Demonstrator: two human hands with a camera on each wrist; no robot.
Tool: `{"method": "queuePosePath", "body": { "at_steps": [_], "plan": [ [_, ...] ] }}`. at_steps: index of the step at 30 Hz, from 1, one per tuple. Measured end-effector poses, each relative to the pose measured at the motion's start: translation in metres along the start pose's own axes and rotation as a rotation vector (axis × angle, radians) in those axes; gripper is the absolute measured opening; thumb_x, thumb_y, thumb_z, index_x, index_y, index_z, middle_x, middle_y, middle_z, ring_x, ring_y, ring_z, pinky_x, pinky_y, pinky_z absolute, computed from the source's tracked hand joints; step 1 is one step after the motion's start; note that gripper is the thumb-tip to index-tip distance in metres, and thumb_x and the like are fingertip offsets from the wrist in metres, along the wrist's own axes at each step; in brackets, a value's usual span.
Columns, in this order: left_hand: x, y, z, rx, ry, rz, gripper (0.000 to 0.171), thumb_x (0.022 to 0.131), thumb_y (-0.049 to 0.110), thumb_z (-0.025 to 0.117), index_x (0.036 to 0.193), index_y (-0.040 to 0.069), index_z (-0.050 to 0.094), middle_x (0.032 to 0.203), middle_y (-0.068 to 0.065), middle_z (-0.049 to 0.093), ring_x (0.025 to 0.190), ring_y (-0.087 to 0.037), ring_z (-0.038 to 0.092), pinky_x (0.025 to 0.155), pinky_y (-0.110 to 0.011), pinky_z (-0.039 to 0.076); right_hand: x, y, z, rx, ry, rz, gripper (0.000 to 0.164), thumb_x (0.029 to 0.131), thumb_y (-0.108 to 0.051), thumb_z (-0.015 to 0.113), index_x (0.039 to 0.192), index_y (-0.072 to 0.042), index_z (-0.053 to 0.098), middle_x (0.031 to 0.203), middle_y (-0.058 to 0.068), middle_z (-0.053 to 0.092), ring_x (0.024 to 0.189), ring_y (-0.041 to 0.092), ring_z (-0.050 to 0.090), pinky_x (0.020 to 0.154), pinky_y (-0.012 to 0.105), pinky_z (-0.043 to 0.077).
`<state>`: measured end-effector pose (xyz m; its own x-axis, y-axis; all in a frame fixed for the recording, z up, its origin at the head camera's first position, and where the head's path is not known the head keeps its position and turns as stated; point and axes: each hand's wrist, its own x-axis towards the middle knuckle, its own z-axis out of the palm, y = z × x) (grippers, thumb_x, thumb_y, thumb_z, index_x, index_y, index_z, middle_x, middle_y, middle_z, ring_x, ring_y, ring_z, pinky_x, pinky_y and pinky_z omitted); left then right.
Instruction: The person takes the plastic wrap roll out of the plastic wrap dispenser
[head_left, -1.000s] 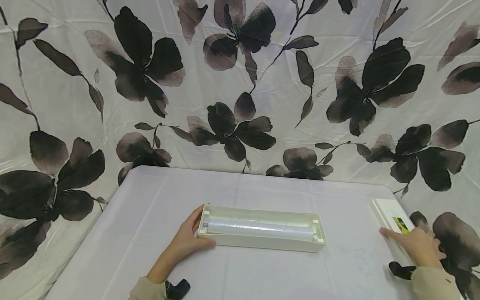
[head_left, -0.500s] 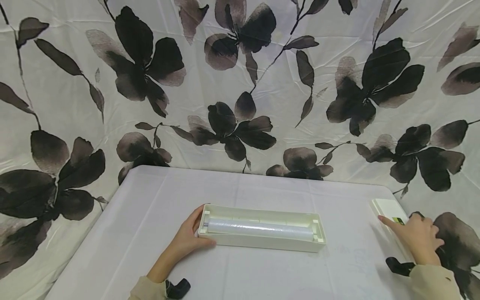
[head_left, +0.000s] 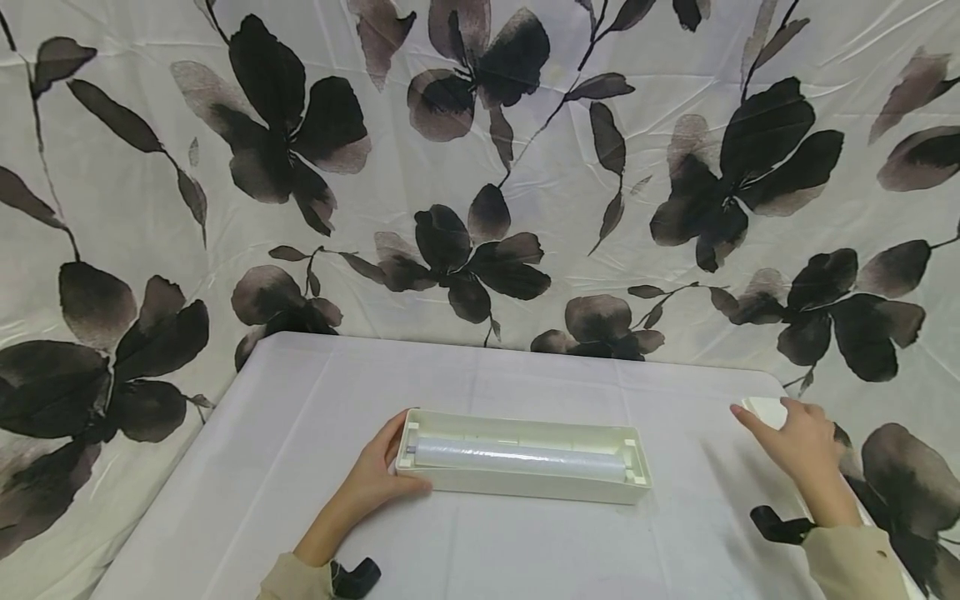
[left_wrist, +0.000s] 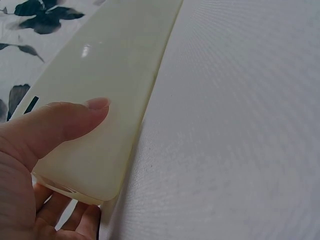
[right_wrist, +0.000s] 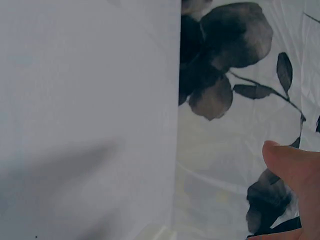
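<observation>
Backdrop: pale floral cloth [head_left: 615, 275] with large dark blooms and leaves, lightly wrinkled, filling the view behind the table. White table surface [head_left: 510, 375], rounded at the far corners, faint straight creases running across it. Long pale box [head_left: 525, 488] sits near the middle of the surface, its inside facing up; a shiny, whitish roll [head_left: 517, 459] lies lengthwise in it. Left hand [head_left: 375, 479] grips the box at its left end, thumb flat on the near wall, fingers round the end (the left wrist view shows this closely). Right hand [head_left: 806, 442] is at the table's right side, thumb and fingers spread apart, over a flat white piece [head_left: 765, 410] mostly hidden by it; whether they touch, cannot tell. Soft shadows fall on the surface beside that hand. Both sleeves are beige, with a black mount [head_left: 358, 577] at the left wrist.
</observation>
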<state>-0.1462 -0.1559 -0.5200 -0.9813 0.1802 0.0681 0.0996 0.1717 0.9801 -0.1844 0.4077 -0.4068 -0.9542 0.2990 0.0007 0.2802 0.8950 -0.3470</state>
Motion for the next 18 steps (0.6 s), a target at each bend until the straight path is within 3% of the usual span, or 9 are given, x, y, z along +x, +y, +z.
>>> {"method": "queuePosePath", "body": {
  "at_steps": [9,18],
  "plan": [
    [0.001,-0.002,-0.001,0.027,0.004,0.004,0.116,0.06,0.008,0.094,0.155,0.008,0.028,0.156,-0.016,0.034,0.144,-0.031,0.033,0.105,-0.016,0.034,-0.013,-0.037,0.004,0.094,0.072,-0.207,0.079,0.098,-0.047,0.055,0.135,0.021,0.04,0.132,0.045,0.038,0.123,0.06,0.034,0.095,0.076,0.029],
    [0.0,-0.001,0.0,0.011,0.002,0.009,0.115,0.061,0.007,0.093,0.155,0.007,0.028,0.155,-0.017,0.035,0.143,-0.033,0.034,0.103,-0.015,0.035,-0.035,-0.081,0.011,0.206,0.092,-0.277,0.067,0.098,-0.038,0.06,0.136,0.015,0.045,0.132,0.036,0.044,0.12,0.052,0.044,0.092,0.067,0.041]
  ]
}}
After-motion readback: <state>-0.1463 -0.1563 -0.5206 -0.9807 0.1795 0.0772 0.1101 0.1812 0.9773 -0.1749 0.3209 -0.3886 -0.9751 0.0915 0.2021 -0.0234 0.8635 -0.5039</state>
